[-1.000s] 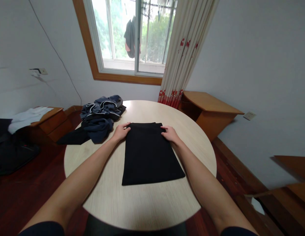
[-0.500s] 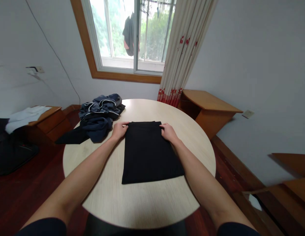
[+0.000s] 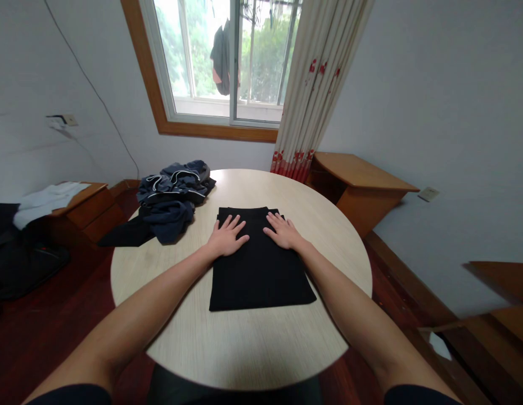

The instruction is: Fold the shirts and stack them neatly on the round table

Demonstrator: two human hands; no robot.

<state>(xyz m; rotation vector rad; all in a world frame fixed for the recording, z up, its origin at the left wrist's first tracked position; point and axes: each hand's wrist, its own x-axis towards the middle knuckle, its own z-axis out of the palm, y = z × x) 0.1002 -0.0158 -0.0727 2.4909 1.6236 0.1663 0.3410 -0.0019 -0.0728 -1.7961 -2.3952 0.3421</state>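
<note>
A folded black garment (image 3: 261, 278) lies flat on the round, light wood table (image 3: 248, 349); its exact kind I cannot make out. My left hand (image 3: 228, 236) rests palm down on its upper left part, fingers spread. On the upper right part lies my right hand (image 3: 282, 230), also flat with its fingers apart. Neither hand grips the cloth. Layered fold edges show along the garment's far side, just beyond my fingertips.
A heap of dark clothes with white piping (image 3: 172, 194) sits at the table's far left, partly hanging over the edge. Beyond the table stand a wooden desk (image 3: 363, 171) at right and a small wooden cabinet (image 3: 90, 211) at left. A curtain (image 3: 316, 95) hangs beside the window.
Both hands have let go of the garment's far corners. They have moved inward and slightly nearer, and now lie spread on top of the cloth.
</note>
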